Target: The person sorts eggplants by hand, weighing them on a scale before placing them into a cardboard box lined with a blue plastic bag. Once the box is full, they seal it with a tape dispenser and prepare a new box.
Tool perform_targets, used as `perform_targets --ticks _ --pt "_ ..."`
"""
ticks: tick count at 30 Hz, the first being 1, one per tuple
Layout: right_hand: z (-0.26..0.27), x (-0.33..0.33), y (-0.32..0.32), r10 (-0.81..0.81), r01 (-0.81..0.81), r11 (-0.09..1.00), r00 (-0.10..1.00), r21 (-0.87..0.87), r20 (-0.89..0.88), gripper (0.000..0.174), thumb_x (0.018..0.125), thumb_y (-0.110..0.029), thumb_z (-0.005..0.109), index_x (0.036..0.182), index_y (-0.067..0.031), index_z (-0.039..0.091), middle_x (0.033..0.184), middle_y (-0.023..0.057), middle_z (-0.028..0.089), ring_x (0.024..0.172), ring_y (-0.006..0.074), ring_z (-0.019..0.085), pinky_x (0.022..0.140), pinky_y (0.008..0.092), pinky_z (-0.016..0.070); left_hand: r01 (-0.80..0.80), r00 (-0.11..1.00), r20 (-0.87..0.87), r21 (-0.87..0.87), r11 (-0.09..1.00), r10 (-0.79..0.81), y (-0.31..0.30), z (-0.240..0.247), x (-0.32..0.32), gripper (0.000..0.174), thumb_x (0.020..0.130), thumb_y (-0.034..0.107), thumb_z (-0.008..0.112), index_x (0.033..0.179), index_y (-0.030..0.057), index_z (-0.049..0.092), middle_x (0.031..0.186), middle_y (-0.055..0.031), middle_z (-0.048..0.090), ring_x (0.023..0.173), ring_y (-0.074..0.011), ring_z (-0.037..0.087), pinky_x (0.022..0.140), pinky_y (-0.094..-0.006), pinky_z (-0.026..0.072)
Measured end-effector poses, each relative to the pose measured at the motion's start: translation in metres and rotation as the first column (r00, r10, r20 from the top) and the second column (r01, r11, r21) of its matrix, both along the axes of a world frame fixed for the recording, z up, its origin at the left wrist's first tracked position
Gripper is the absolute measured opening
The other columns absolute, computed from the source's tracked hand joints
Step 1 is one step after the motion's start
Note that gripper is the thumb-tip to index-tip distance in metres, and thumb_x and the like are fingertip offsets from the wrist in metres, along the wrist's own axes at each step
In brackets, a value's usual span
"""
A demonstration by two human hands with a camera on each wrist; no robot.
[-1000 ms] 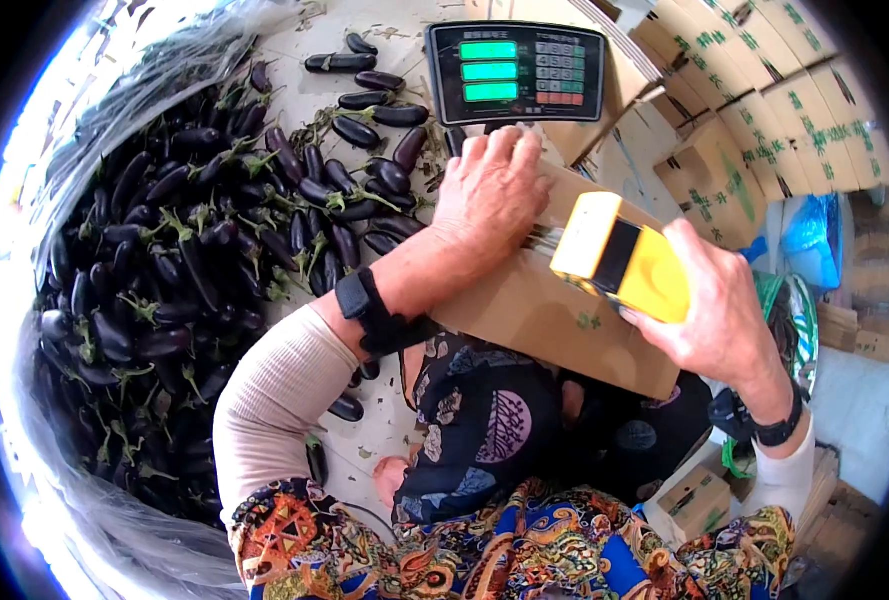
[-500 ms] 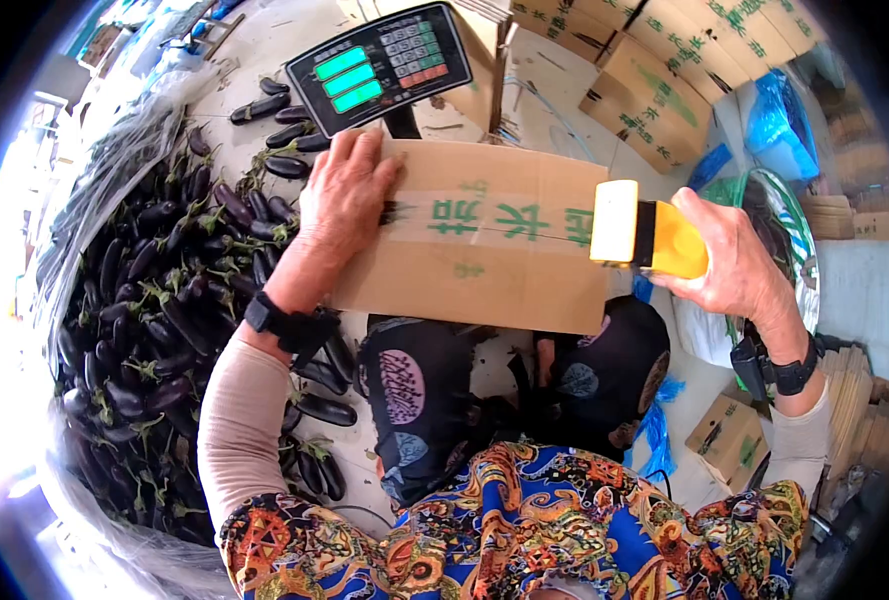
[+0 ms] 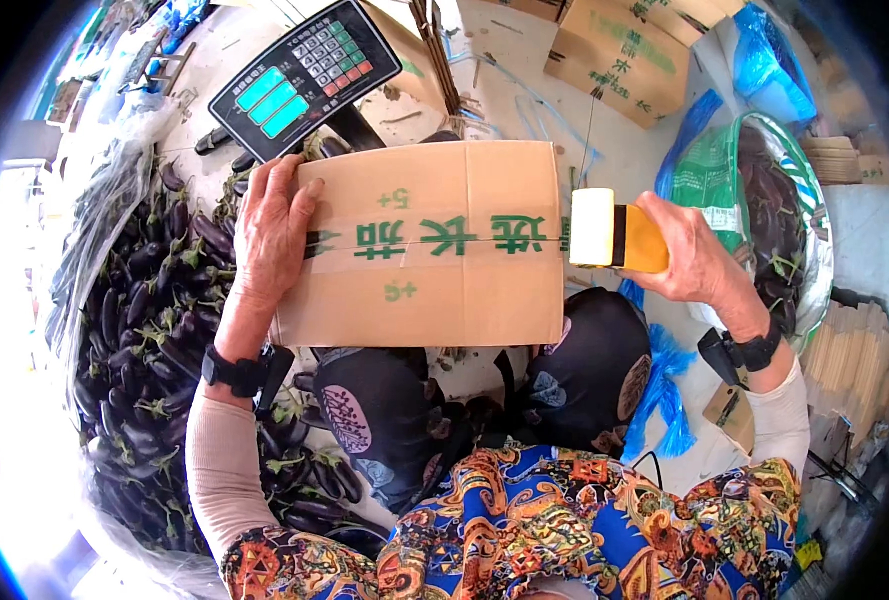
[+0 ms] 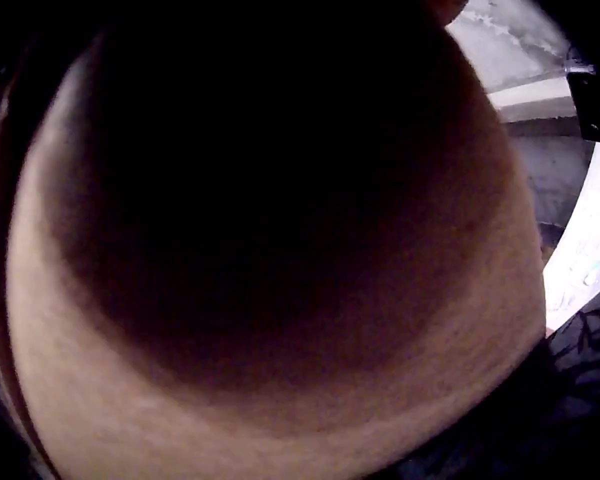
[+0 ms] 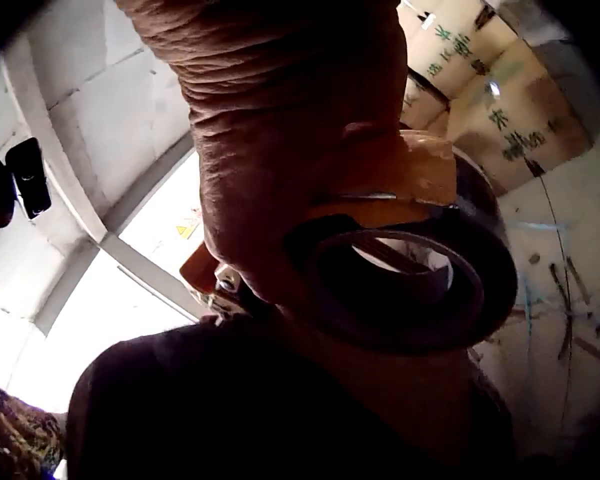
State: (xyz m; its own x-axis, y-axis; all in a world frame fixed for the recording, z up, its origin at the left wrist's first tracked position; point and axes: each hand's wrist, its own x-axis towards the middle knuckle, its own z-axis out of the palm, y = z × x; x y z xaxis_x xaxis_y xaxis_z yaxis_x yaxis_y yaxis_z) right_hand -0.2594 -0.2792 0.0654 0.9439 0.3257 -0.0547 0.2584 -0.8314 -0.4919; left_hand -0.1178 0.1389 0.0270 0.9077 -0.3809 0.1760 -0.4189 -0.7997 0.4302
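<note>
A closed cardboard box (image 3: 414,300) with green printed characters lies across the person's knees in the head view. Shiny clear tape runs along its middle seam. At the box's left end the left hand (image 3: 272,225) grips the edge, thumb on the top face and fingers over the far left corner. The right hand (image 3: 689,250) holds a yellow tape dispenser (image 3: 644,238) just off the right end, level with the seam. In the right wrist view the tape roll (image 5: 495,265) shows below the hand. Skin and dark shadow fill most of the left wrist view, hiding the box.
A big heap of eggplants (image 3: 144,350) covers the left side, edged by plastic sheeting (image 3: 114,210). Beyond the box stands a scale display (image 3: 304,80). Cardboard boxes (image 3: 619,55) stand at the back right, near a green-and-white sack (image 3: 709,180) holding eggplants. Blue plastic strips (image 3: 664,390) lie by the right knee.
The box has swung level and shifted left, its printed top now facing up. The left hand moved left with it. The dispenser went from over the box to beside its right end.
</note>
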Motion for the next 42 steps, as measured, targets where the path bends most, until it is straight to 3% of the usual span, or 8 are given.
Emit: perform_targets --ticks 12,21,23,27,31,34,40,42 --pt "-0.146 -0.035 -0.04 -0.103 0.131 0.954 0.988 0.27 -0.116 0.06 0.07 -0.024 0.085 0.111 -0.0029 0.048 0.089 0.0214 0.063 0.086 0.0429 0.064 0.07 0.0419 0.0522 -0.005 0.998 -0.056 -0.01 1.0 0.004 -0.006 0.007 0.0 0.036 0.098 0.031 0.052 0.126 0.0071 0.054 0.121 -0.0144 0.054 0.11 -0.0349 0.056 0.094 -0.0399 0.0456" --pt "-0.08 -0.025 -0.017 -0.18 0.104 0.932 0.964 -0.348 -0.196 0.049 0.067 -0.011 0.073 0.11 -0.0029 0.051 0.09 0.0217 0.063 0.084 0.0424 0.062 0.07 0.0501 0.0505 -0.005 0.997 -0.071 -0.003 1.0 0.005 -0.011 0.01 -0.003 0.034 0.097 0.024 0.051 0.126 0.0046 0.054 0.12 -0.0159 0.054 0.109 -0.0331 0.056 0.096 -0.0385 0.0442" --pt "-0.093 -0.027 -0.007 0.163 -0.046 0.941 0.929 -0.334 0.333 0.045 0.065 -0.01 0.073 0.105 -0.0019 0.052 0.095 0.0185 0.063 0.09 0.0362 0.063 0.068 0.0453 0.0507 -0.005 0.998 -0.063 0.025 1.0 0.006 -0.011 0.008 -0.001 0.035 0.097 0.024 0.051 0.126 0.0045 0.053 0.12 -0.0158 0.054 0.109 -0.0333 0.056 0.096 -0.0383 0.0438" --pt "-0.144 0.014 0.052 0.377 -0.078 0.713 0.88 -0.697 0.287 0.04 0.061 -0.022 0.078 0.09 -0.0051 0.056 0.078 0.0155 0.062 0.076 0.0323 0.064 0.062 0.0422 0.0505 0.0 0.998 -0.056 0.029 1.0 0.002 -0.011 0.008 -0.001 0.036 0.097 0.024 0.049 0.126 0.0029 0.053 0.124 -0.0184 0.053 0.113 -0.0358 0.054 0.099 -0.0396 0.0424" --pt "-0.196 0.032 0.01 -0.068 -0.01 0.962 0.959 -0.271 -0.275 0.051 0.063 -0.032 0.08 0.096 -0.002 0.057 0.084 0.0188 0.066 0.081 0.0328 0.067 0.068 0.0437 0.052 -0.022 0.996 -0.085 0.009 1.0 0.022 -0.008 0.009 -0.005 0.038 0.098 0.022 0.049 0.13 0.0035 0.053 0.129 -0.0156 0.051 0.117 -0.032 0.053 0.102 -0.0378 0.0406" --pt "-0.205 0.031 -0.04 -0.328 0.359 0.93 0.706 -0.083 -0.628 0.075 0.065 -0.053 0.081 0.111 0.0011 0.056 0.094 0.0212 0.068 0.092 0.0371 0.065 0.08 0.0451 0.0511 -0.011 0.992 -0.128 -0.023 1.0 0.008 -0.009 0.011 -0.003 0.039 0.099 0.023 0.048 0.133 0.0043 0.054 0.133 -0.0145 0.05 0.122 -0.0279 0.049 0.106 -0.0361 0.0371" --pt "-0.236 0.055 -0.069 -0.641 0.631 0.767 0.743 -0.117 -0.192 0.084 0.08 -0.061 0.064 0.136 0.0001 0.046 0.132 0.0234 0.053 0.119 0.0358 0.054 0.1 0.0407 0.0436 -0.064 0.993 -0.099 0.058 0.996 0.069 -0.009 0.006 0.002 0.042 0.102 0.028 0.044 0.136 0.0057 0.052 0.145 -0.0183 0.04 0.134 -0.0314 0.042 0.11 -0.0382 0.033" --pt "-0.179 0.065 -0.033 -0.466 0.508 0.703 0.858 0.498 -0.218 0.07 0.098 -0.051 0.047 0.143 0.0014 0.038 0.143 0.0196 0.045 0.133 0.0274 0.042 0.111 0.0378 0.032 -0.084 0.994 -0.068 0.085 0.993 0.09 -0.008 0.004 0.002 0.043 0.103 0.03 0.042 0.137 0.0055 0.052 0.147 -0.0186 0.039 0.134 -0.0323 0.041 0.11 -0.0388 0.0328"
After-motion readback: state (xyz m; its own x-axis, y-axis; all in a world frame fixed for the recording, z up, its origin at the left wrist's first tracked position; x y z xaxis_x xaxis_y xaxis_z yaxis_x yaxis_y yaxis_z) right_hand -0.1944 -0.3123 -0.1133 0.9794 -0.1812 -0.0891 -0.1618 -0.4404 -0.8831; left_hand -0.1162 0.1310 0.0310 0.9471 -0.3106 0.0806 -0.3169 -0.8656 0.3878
